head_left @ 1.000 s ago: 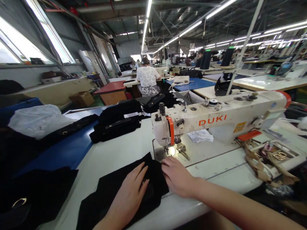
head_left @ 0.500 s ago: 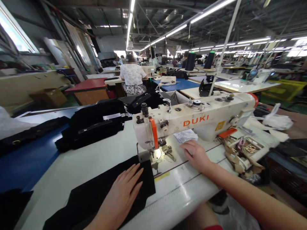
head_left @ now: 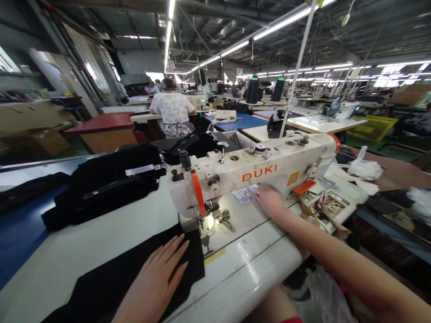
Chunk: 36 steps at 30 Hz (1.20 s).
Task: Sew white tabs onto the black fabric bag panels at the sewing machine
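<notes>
left hand (head_left: pixel 153 280) fingers flat on black fabric (head_left: pixel 111 282) | right hand (head_left: pixel 269 200) touching paper slip (head_left: pixel 245 194) | sewing machine (head_left: pixel 256 172) reads "DUKI"

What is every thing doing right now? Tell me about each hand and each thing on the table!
left hand: open, flat on the black fabric.
right hand: reaching under the machine arm, touching the paper slip.
black fabric: lying flat, edge near the needle.
paper slip: lying on the machine bed.
sewing machine: needle light on, nothing under the presser foot.
black garment pile: heaped, untouched.
thread cones: standing upright.
</notes>
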Motion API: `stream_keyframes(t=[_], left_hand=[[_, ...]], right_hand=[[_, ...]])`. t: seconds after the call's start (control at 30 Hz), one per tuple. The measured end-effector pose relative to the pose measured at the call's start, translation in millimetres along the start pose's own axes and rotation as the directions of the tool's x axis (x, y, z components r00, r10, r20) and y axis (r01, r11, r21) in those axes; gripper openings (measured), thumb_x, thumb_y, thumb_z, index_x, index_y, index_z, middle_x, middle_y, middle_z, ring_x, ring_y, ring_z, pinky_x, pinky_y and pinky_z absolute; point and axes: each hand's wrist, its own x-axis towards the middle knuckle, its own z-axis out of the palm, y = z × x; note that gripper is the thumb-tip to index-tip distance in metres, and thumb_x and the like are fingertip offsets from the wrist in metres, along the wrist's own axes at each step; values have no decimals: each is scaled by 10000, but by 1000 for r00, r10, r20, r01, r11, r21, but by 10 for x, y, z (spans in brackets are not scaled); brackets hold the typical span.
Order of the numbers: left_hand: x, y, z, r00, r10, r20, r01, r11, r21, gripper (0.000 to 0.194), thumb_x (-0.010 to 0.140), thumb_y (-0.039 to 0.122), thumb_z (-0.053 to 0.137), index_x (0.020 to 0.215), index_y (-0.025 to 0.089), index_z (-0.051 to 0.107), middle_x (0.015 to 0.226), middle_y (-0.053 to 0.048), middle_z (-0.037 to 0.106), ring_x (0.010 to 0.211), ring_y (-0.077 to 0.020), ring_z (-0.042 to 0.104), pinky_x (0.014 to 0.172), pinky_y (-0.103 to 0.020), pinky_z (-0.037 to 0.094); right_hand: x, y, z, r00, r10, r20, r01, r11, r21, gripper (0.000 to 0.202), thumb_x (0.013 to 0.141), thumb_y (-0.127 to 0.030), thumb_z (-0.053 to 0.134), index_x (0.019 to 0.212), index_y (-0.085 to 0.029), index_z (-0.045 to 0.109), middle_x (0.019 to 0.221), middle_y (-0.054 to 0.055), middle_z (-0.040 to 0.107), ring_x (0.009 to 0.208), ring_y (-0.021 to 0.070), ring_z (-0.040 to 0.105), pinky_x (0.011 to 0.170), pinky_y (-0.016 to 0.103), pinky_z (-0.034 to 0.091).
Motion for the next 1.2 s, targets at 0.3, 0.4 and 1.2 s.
stream_keyframes(t=[0.3,0.4,1.2], left_hand=[[22,62,-154,982,31,-186,-36,999,-25,432,937,376,492,1325,189,531,1326,-93,604,1182,-241,592,964,-407,519],[-9,259,-318,952,12,-305,-28,998,-48,444,937,312,510,1344,135,496,1337,-140,581,1202,-237,570,980,-379,504],[-49,208,-490,917,222,-332,-263,961,-82,261,940,83,457,1114,137,645,1088,-81,706,1089,-170,630,1004,-338,486]], right_hand=[[-182,-170,-262,993,-107,-48,107,994,-4,160,946,-264,567,1026,-149,644,1064,90,639,953,196,609,851,369,515],[-439,-513,-218,934,-342,-103,345,938,19,124,916,-168,584,818,-155,659,851,69,661,861,211,597,777,336,492],[-472,-1473,284,867,-266,420,-461,-114,880,390,624,-422,807,834,-145,629,670,-9,664,605,154,680,598,260,518]])
